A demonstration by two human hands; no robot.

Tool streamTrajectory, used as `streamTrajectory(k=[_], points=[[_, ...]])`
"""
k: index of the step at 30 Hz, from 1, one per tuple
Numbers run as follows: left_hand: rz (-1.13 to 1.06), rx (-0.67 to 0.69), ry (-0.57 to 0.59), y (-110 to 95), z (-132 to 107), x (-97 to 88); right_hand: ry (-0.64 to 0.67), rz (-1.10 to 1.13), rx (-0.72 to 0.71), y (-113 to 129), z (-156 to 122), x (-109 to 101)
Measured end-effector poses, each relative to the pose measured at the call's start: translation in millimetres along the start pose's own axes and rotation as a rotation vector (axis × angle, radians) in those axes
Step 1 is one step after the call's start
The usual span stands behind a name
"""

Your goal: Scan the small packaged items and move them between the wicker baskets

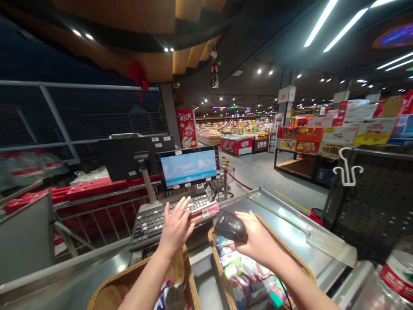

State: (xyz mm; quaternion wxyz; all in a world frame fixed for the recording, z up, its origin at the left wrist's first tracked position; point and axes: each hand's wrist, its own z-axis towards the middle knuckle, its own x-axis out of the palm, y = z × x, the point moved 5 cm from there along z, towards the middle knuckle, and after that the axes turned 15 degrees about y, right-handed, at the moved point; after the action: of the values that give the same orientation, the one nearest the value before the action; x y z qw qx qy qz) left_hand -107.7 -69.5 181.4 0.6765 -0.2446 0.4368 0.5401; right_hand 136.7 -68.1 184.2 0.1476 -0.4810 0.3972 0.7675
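Note:
My right hand [254,239] grips a black handheld barcode scanner [230,226], its head turned left above a wicker basket [222,275] of colourful packaged goods [245,275]. Over the black keyboard [151,224] is my left hand [177,221], with some fingers stretched out. A thin pinkish pack [206,212] with a white barcode label juts out to the right between its forefinger and thumb, facing the scanner. Below my left forearm a second wicker basket [106,292] has a few packages in it.
A touch-screen monitor [190,167] stands behind the keyboard, beside the dark back of another display [129,157]. The metal counter [277,206] runs to the right. A large clear bottle [392,275] stands at the lower right, near a perforated black panel [364,202] with white hooks.

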Motion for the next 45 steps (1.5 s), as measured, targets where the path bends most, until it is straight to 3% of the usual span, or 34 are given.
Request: streamTrajectory(k=[14, 23, 31, 38, 45], points=[[0.016, -0.034, -0.021, 25.3, -26.1, -12.1, 0.034, -0.013, 0.004, 21.4, 7.0, 15.3], [0.01, -0.095, 0.021, 42.8, -54.8, -8.9, 0.039, 0.029, -0.123, 51.4, 8.9, 23.7], [0.008, -0.181, 0.123, 65.5, -111.0, -1.1, 0.129, 0.019, -0.122, 70.4, 17.9, 49.6], [-0.07, -0.268, 0.309, 78.6, -176.0, 18.2, 0.187, 0.059, -0.196, 93.6, 24.3, 79.9], [-0.183, -0.329, 0.566, 75.7, -230.4, 38.2, 0.262, 0.123, -0.238, 111.7, 24.3, 104.3]])
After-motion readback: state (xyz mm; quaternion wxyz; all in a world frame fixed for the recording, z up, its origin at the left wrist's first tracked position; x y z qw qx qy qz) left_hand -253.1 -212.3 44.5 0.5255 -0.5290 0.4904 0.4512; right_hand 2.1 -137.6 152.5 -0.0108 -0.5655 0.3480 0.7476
